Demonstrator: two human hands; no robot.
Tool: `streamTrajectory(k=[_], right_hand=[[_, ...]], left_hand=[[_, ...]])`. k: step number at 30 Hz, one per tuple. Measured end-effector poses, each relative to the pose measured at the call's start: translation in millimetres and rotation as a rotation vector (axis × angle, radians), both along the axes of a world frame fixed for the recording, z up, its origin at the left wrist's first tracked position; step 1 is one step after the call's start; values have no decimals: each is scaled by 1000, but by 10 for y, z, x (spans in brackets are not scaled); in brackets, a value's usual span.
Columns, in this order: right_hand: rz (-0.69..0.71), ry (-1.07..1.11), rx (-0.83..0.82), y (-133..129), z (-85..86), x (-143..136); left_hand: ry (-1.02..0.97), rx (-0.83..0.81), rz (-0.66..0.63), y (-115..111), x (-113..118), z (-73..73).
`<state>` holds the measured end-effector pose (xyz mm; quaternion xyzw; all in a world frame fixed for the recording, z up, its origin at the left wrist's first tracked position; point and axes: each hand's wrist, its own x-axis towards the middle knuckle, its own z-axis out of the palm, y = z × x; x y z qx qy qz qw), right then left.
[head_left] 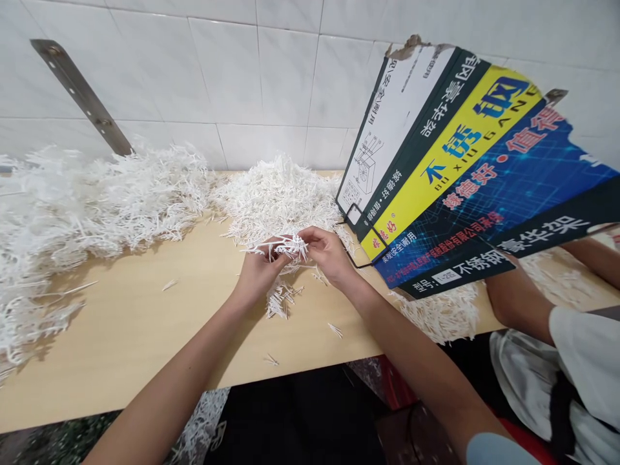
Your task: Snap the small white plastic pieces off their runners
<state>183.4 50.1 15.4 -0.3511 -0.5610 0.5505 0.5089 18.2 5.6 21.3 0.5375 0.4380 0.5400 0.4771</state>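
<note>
Between both hands is a small bunch of thin white branched plastic pieces (289, 245). My left hand (259, 274) is closed around its left side, thumb pointing right. At its right end my right hand (330, 257) pinches the bunch with thumb and fingers. Just behind the hands rises a heap of small white plastic pieces (278, 194). Below them a little pile of short white pieces (279, 298) lies on the wooden table (159, 342). The exact shape of the held pieces is too fine to make out.
A large tangled pile of white branched plastic (106, 194) covers the table's left. A printed cardboard sheet (450, 174) stands at the right with a black wire frame (358, 258) at its base. Beyond it, another person's arm (518, 297) is beside more white pieces (440, 313).
</note>
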Motion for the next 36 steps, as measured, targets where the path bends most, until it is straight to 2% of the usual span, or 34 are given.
streamTrajectory(k=[3,6,8,10,13,16,18,22,28,32,36], right_hand=[[7,1,-21,5,10,6],[48,7,-52,3,16,19],[119,49,-95,-16,15,21],[221,123,-162,-50,12,12],[367,258,-260,-102,26,-5],[407,406,-258,-118,67,9],[397,405,-214,-106,92,40],[307,131,-68,-83,95,98],[163,-70,91,-124,94,78],[82,-177,152,-156,123,42],[33,-349,283,-159,155,71]], left_hand=[[19,-17,19,-7,-3,1],[103,38,40,24,-41,-19],[126,83,-13,47,-71,-34],[42,77,-104,55,-94,-43],[-162,-16,-220,36,-120,-36],[-291,-81,-279,12,-141,-10],[-341,-99,-307,11,-149,4],[-379,-149,-330,39,-141,8],[-315,-215,-169,61,-117,20],[-208,-178,-137,53,-104,22],[-168,-164,-143,45,-80,7]])
